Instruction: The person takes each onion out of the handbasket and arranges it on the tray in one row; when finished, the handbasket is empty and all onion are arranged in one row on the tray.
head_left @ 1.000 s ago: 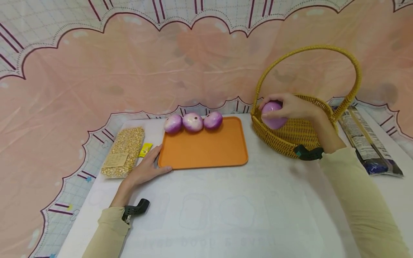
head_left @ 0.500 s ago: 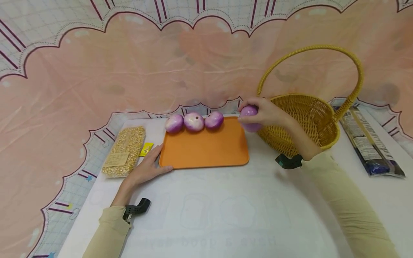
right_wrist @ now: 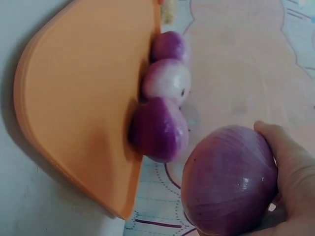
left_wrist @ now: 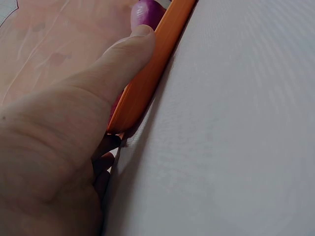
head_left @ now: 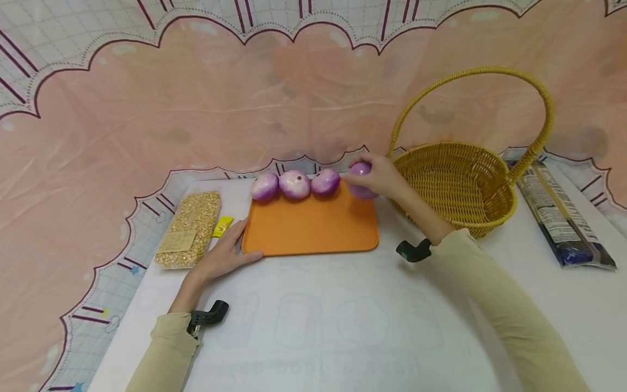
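Note:
Three purple-and-white onions sit in a row along the back rim of an orange tray. My right hand grips another purple onion just above the tray's back right corner, right of the row. In the right wrist view this held onion is apart from the nearest onion. My left hand rests at the tray's front left corner, fingers along its left side. The left wrist view has the thumb lying against the orange rim; the other fingers are partly hidden.
A wicker basket with a tall handle stands right of the tray. Beyond it lies a dark printed packet. A bag of corn kernels and a small yellow sachet lie left of the tray. A patterned cloth hangs behind.
My right hand has carried the onion leftward, out from over the basket to above the tray's back right corner. The left hand has stayed at the tray.

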The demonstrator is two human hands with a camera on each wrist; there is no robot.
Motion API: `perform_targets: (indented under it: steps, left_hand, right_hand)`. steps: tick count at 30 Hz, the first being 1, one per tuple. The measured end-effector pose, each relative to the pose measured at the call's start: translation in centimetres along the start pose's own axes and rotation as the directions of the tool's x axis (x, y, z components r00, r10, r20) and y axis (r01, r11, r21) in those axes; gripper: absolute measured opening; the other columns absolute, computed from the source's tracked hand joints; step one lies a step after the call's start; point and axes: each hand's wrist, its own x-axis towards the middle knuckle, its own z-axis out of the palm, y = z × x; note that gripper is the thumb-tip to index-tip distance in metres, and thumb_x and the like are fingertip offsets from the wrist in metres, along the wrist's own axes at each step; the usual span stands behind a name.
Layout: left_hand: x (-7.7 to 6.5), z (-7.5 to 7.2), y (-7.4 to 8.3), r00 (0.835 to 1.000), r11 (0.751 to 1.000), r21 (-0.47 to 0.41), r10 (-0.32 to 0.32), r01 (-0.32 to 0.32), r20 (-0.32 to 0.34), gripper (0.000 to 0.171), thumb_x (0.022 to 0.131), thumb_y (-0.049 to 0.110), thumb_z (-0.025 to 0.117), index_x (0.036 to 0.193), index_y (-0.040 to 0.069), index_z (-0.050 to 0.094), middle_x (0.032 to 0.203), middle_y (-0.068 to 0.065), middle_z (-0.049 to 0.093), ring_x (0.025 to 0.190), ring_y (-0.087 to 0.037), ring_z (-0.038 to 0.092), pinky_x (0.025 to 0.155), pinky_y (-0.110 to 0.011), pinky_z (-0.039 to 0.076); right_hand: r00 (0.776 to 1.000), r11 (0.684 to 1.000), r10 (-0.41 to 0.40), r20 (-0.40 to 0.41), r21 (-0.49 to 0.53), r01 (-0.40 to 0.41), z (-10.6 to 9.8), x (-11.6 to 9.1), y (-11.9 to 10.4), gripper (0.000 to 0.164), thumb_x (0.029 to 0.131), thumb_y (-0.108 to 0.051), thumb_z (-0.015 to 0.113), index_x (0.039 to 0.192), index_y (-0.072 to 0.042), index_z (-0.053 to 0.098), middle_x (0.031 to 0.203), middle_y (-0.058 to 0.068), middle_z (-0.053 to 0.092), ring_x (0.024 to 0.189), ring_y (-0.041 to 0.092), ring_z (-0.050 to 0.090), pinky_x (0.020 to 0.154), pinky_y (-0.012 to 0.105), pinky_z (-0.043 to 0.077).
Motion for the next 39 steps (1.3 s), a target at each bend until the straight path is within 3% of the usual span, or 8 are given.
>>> perform_targets:
  steps: [8,18,27,39]
  left_hand:
    - [-0.1,-0.1,0.1,1.000,1.000,-0.016,0.002,-0.002,0.003,0.104,0.083,0.050,0.071,0.157,0.010,0.009,0.163,-0.020,0.011,0.151,-0.038,0.008,0.120,-0.061,0.013]
    - [0.0,0.1,0.1,1.000,1.000,-0.012,-0.004,0.004,0.014,0.105,0.083,0.051,0.071,0.157,0.012,0.008,0.163,-0.019,0.008,0.151,-0.038,0.006,0.120,-0.061,0.011]
    - [0.1,0.0,0.2,1.000,1.000,0.002,-0.004,0.004,0.012,0.104,0.083,0.051,0.071,0.157,0.011,0.009,0.163,-0.020,0.009,0.151,-0.039,0.007,0.119,-0.062,0.012]
    - [0.0,0.0,0.0,1.000,1.000,-0.010,-0.009,0.009,0.013,0.105,0.083,0.052,0.071,0.157,0.013,0.008,0.163,-0.018,0.007,0.151,-0.038,0.006,0.119,-0.062,0.011]
  right_hand:
    - [0.991,0.993,0.116,-0.061,0.027,-0.115,0.8,1.5,0.3,0.041,0.085,-0.032,0.074,0.115,-0.006,0.063,0.127,0.017,0.060,0.115,0.034,0.057,0.099,0.051,0.050]
    - [0.954,0.961,0.246,-0.170,0.172,-0.217,3.0,3.5,1.9,0.045,0.085,-0.032,0.073,0.115,0.000,0.063,0.125,0.019,0.060,0.114,0.032,0.057,0.100,0.044,0.050]
    - [0.937,0.958,0.280,-0.210,0.123,-0.258,3.9,3.7,2.6,0.044,0.086,-0.035,0.071,0.116,-0.003,0.064,0.122,0.017,0.063,0.112,0.030,0.059,0.097,0.042,0.052]
    - [0.913,0.936,0.352,-0.207,0.069,-0.345,4.3,4.2,3.1,0.052,0.088,-0.043,0.067,0.119,-0.002,0.060,0.129,0.018,0.060,0.120,0.034,0.056,0.103,0.043,0.048]
